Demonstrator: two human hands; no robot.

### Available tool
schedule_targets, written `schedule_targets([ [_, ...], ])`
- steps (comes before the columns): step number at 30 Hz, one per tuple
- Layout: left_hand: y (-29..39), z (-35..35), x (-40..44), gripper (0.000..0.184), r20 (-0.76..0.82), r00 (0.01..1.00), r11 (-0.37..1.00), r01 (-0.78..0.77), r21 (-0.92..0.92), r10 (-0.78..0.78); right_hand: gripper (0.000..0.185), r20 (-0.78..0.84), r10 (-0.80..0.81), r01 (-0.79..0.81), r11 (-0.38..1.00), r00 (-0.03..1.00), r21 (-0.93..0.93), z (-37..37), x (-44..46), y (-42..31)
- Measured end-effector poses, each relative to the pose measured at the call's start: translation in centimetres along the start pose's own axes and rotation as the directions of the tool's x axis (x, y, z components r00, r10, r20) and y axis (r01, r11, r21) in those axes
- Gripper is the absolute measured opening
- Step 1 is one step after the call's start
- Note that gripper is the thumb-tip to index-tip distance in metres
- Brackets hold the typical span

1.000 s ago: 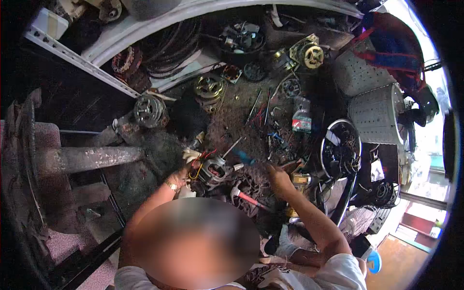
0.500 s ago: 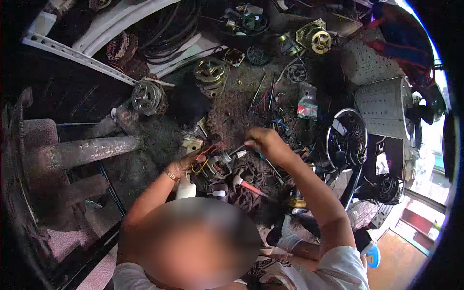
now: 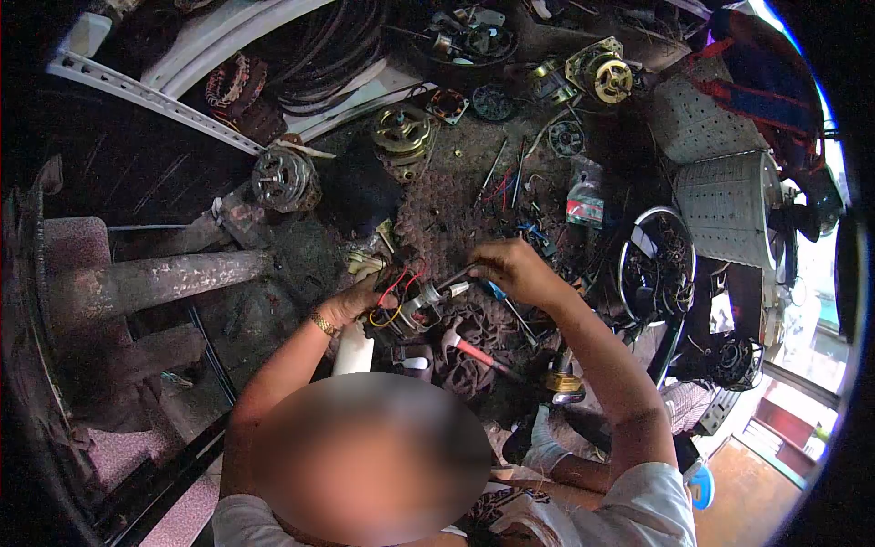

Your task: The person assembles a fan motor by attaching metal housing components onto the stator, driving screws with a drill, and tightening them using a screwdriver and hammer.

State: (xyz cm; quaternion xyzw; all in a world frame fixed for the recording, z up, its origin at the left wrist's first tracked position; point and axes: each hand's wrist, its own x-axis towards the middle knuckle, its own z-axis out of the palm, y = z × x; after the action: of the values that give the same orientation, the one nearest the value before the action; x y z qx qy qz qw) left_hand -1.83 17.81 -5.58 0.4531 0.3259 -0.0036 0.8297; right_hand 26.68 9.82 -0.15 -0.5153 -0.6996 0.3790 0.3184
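In the head view, my left hand (image 3: pixel 351 299) is closed at the left side of a small electric motor (image 3: pixel 421 308), with red and yellow wires (image 3: pixel 390 305) beside the fingers. A pale shaft-like piece (image 3: pixel 454 289) sticks out of the motor toward the right. My right hand (image 3: pixel 515 271) is closed on a thin dark rod-like tool (image 3: pixel 458 276), which slants down to the motor; its kind and exact contact point cannot be made out. Below the motor lies a claw hammer (image 3: pixel 469 349) with a red handle on dark rags (image 3: pixel 474 328).
Motor housings (image 3: pixel 401 134) and another motor (image 3: pixel 283 180) lie toward the back and left. A metal-rimmed basin (image 3: pixel 692 255) of scraps and a perforated drum (image 3: pixel 720 201) stand right. A yellow power drill (image 3: pixel 563 378) is near my right forearm. Screwdrivers (image 3: pixel 519 173) lie further back.
The motor has turned a little in my left hand, so its open side shows less. My right hand has shifted slightly right, and the dark tool shows more clearly.
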Motion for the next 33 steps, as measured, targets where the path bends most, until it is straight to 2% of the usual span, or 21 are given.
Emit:
schedule_targets([
  [2, -1.5, -1.0, 0.6, 0.088, 0.024, 1.0, 1.0, -0.014, -0.004, 0.014, 0.021, 0.082, 0.124, -0.115, 0.987, 0.989, -0.109, -0.2, -0.1, -0.5],
  [3, -1.7, -1.1, 0.8, 0.088, 0.051, 0.998, 1.0, -0.028, -0.008, 0.028, 0.021, 0.084, 0.123, -0.114, 0.988, 0.989, -0.109, -0.3, 0.0, -0.7],
  [5, -2.0, -1.3, 0.9, 0.089, 0.056, 0.998, 1.0, -0.023, 0.005, 0.023, 0.022, 0.136, 0.316, -0.293, 0.942, 0.939, -0.164, -0.3, 0.0, -1.0],
  [6, -1.8, -1.2, 0.9, 0.089, 0.063, 0.998, 1.0, -0.02, 0.021, 0.018, 0.022, 0.136, 0.316, -0.293, 0.942, 0.939, -0.163, -0.1, -0.1, -0.8],
  [8, -1.3, -0.8, 1.0, 0.089, 0.071, 0.997, 0.999, -0.031, 0.029, 0.029, 0.022, 0.04, 0.217, -0.213, 0.973, 0.975, -0.093, 0.5, -0.4, -0.2],
  [12, -0.4, -0.4, 0.8, 0.088, 0.044, 0.997, 0.991, -0.075, 0.114, 0.07, 0.02, 0.001, 0.112, -0.112, 0.992, 0.994, -0.058, 0.6, -0.5, 0.2],
  [14, 0.4, 0.0, 0.5, 0.088, 0.042, 0.997, 0.989, -0.076, 0.126, 0.071, 0.019, -0.014, 0.057, -0.057, 0.998, 0.998, 0.016, 0.7, -0.5, 0.3],
  [15, 0.6, 0.1, 0.4, 0.088, 0.04, 0.997, 0.988, -0.075, 0.137, 0.07, 0.019, -0.015, 0.057, -0.057, 0.998, 0.998, 0.016, 0.6, -0.5, 0.1],
  [17, 0.3, 0.0, 0.6, 0.088, 0.044, 0.995, 0.987, -0.09, 0.131, 0.085, 0.019, 0.036, 0.127, -0.122, 0.985, 0.991, -0.122, 0.3, -0.5, -0.3],
  [18, 0.4, 0.1, 0.6, 0.089, 0.046, 0.994, 0.987, -0.103, 0.124, 0.098, 0.019, 0.035, 0.128, -0.123, 0.985, 0.991, -0.121, 0.2, -0.5, -0.4],
  [20, 0.7, 0.1, 0.5, 0.09, 0.046, 0.997, 0.989, -0.065, 0.132, 0.059, 0.019, 0.077, 0.25, -0.235, 0.958, 0.965, -0.167, 0.2, -0.5, -0.5],
  [23, 0.6, 0.2, 0.4, 0.092, 0.034, 0.999, 0.99, -0.017, 0.137, 0.013, 0.018, 0.074, 0.278, -0.267, 0.955, 0.958, -0.131, 0.3, -0.5, -0.6],
  [24, 0.5, 0.2, 0.5, 0.093, 0.024, 1.0, 0.991, -0.009, 0.135, 0.006, 0.018, 0.073, 0.278, -0.267, 0.955, 0.958, -0.13, 0.4, -0.5, -0.5],
  [26, 0.7, 0.1, 0.6, 0.093, 0.023, 0.999, 0.982, -0.034, 0.184, 0.03, 0.017, -0.008, 0.093, -0.093, 0.995, 0.996, -0.027, 0.8, -0.7, 0.1],
  [29, 0.7, 0.1, 0.6, 0.093, 0.015, 0.998, 0.967, -0.067, 0.244, 0.065, 0.016, -0.033, 0.037, -0.038, 0.999, 0.999, -0.031, 1.2, -0.8, 0.8],
  [31, 0.6, 0.0, 0.7, 0.093, 0.007, 0.997, 0.963, -0.074, 0.259, 0.074, 0.016, 0.012, 0.08, -0.079, 0.994, 0.997, -0.074, 0.6, -0.7, -0.1],
  [33, 0.4, -0.2, 0.8, 0.094, 0.044, 0.999, 0.975, -0.024, 0.219, 0.015, 0.016, 0.053, 0.125, -0.118, 0.986, 0.991, -0.118, 0.2, -0.6, -0.8],
])
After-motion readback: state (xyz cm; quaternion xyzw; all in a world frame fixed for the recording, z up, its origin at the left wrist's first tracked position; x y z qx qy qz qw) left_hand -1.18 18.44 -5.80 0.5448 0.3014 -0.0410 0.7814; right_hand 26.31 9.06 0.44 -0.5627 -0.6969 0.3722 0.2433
